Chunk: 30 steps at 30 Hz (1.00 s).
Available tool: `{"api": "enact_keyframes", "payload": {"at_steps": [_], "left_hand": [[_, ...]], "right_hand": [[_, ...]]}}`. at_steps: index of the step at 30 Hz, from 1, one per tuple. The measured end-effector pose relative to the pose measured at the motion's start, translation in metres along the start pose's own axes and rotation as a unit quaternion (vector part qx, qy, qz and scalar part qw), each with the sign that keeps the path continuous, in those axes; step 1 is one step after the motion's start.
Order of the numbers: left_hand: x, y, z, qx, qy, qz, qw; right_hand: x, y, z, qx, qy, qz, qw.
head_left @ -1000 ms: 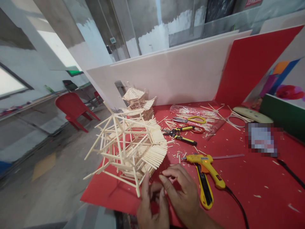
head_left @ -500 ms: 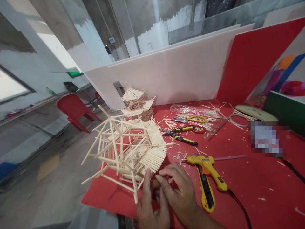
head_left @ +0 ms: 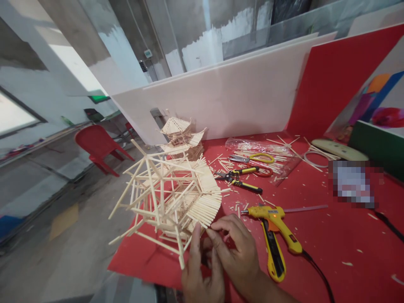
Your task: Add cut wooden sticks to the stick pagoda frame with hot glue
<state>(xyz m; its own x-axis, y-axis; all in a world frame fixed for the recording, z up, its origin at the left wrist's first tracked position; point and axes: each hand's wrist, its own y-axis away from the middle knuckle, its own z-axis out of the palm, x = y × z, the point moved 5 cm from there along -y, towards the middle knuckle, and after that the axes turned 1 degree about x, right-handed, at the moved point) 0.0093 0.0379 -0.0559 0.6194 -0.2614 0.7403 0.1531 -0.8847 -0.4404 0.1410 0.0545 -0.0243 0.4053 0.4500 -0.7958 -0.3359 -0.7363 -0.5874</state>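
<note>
Left hand (head_left: 203, 269) and right hand (head_left: 236, 248), fingers bent, grip unclear, cluster beside the wooden-stick pagoda model (head_left: 206, 206) on the worktop (head_left: 318, 256); rightward, a glue gun (head_left: 268, 213) overlies a utility knife (head_left: 274, 254), wire strippers (head_left: 248, 170) and scissors (head_left: 264, 158) beyond

Around us, we see a back wall (head_left: 203, 52) of bare grey with ragged-edged patches of white, and a small pale box (head_left: 148, 53) fixed to it. On our left, a bright, dark-framed window (head_left: 15, 111) sits above a long ledge (head_left: 59, 135), and a strong patch of light (head_left: 74, 63) slants across the upper surface. A red plastic chair (head_left: 96, 143) stands on the grey, stained floor (head_left: 94, 206). Ahead of us, a white board (head_left: 227, 103) and a red panel (head_left: 337, 80) stand upright behind the red tabletop (head_left: 362, 235).
</note>
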Motion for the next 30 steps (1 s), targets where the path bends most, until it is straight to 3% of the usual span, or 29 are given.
{"api": "enact_keyframes", "payload": {"at_steps": [30], "left_hand": [[0.0021, -0.0055, -0.0013, -0.001, 0.023, 0.014, 1.0]], "right_hand": [[0.0001, -0.0008, 0.0005, 0.004, 0.001, -0.007, 1.0]]}}
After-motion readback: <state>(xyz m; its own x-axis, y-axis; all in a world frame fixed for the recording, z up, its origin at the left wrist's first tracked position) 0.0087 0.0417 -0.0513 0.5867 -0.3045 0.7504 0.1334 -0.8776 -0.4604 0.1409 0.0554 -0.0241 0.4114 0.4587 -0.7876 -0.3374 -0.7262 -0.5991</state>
